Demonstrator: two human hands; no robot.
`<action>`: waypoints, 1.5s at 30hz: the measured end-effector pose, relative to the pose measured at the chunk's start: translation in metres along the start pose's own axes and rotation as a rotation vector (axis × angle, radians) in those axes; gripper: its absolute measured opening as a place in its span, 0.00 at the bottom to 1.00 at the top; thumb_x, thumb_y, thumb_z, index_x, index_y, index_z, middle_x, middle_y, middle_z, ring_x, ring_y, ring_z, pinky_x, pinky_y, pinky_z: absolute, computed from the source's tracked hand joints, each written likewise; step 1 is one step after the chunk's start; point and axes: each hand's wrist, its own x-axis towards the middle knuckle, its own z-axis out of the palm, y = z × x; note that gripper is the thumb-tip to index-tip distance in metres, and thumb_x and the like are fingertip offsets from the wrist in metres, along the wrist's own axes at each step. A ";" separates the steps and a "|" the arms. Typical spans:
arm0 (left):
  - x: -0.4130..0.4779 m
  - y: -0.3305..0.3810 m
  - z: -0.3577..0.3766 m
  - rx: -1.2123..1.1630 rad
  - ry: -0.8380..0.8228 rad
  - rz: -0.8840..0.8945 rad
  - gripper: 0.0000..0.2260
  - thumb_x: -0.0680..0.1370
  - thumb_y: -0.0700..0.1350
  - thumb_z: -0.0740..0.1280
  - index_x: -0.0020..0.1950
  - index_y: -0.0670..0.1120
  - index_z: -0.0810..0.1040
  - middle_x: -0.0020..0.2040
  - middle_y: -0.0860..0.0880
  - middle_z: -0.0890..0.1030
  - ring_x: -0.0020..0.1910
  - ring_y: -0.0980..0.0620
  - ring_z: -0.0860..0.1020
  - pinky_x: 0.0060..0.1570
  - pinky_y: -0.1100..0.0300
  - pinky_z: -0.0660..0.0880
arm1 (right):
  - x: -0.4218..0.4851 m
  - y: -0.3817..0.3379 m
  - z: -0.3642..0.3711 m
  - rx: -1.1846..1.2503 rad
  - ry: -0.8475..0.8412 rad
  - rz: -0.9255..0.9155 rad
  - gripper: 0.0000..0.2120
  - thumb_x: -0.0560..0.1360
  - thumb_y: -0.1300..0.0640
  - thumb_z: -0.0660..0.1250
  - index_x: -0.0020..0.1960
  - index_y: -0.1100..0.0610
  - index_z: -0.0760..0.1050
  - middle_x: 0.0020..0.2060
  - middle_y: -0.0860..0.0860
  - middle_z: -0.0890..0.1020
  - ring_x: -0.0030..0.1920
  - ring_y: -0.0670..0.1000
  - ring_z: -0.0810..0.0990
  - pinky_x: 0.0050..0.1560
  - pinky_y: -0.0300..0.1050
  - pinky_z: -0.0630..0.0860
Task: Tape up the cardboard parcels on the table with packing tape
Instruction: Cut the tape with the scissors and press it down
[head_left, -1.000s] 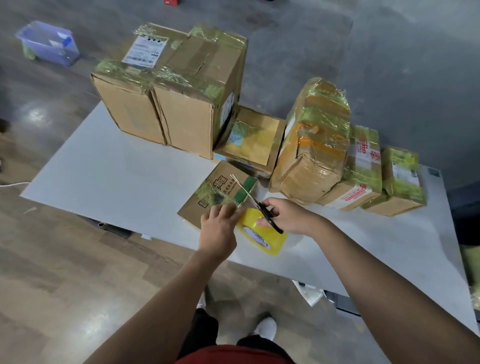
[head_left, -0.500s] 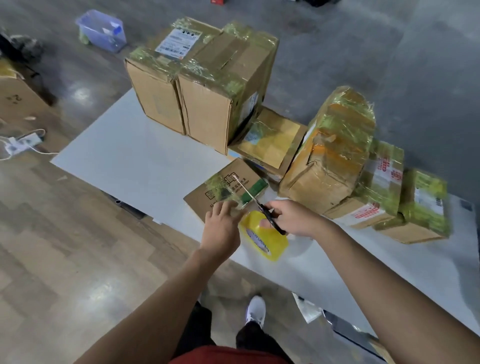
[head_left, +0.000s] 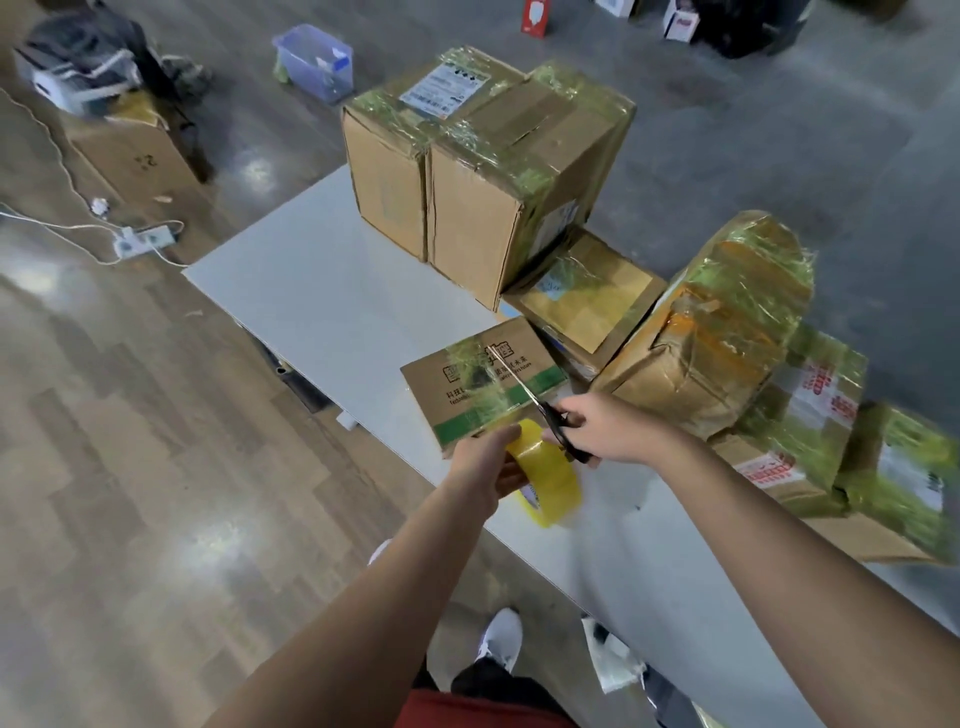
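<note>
left hand (head_left: 485, 467) wrapped round the tape roll (head_left: 551, 486), right hand (head_left: 610, 431) gripping the scissors (head_left: 537, 402), so I'd pull tape taut off the small box (head_left: 467, 387) and snip close

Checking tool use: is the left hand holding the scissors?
No, the right hand grips the scissors, while the left hand holds the yellow tape roll.

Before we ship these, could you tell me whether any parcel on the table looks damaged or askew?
Yes: the bulging parcel beyond the right hand is crumpled and misshapen, and it leans askew.
</note>
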 end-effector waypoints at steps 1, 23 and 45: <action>0.001 0.001 -0.004 0.012 -0.016 0.008 0.07 0.79 0.42 0.68 0.51 0.38 0.76 0.40 0.42 0.79 0.36 0.46 0.80 0.36 0.55 0.80 | 0.001 0.002 -0.003 0.002 -0.013 0.006 0.10 0.77 0.51 0.70 0.56 0.53 0.78 0.35 0.49 0.79 0.35 0.51 0.78 0.38 0.46 0.79; 0.006 0.051 -0.082 0.462 -0.179 0.110 0.05 0.80 0.43 0.65 0.55 0.47 0.76 0.44 0.46 0.75 0.36 0.51 0.75 0.32 0.61 0.71 | 0.006 -0.016 -0.038 -0.130 -0.263 0.117 0.15 0.73 0.45 0.74 0.58 0.47 0.80 0.40 0.49 0.80 0.39 0.46 0.77 0.39 0.39 0.75; 0.018 0.055 -0.087 0.512 -0.251 0.089 0.14 0.80 0.44 0.66 0.64 0.43 0.75 0.41 0.49 0.76 0.36 0.53 0.76 0.29 0.64 0.72 | 0.059 -0.011 -0.020 0.107 -0.345 0.238 0.13 0.75 0.51 0.73 0.58 0.54 0.82 0.39 0.49 0.82 0.35 0.46 0.75 0.37 0.39 0.71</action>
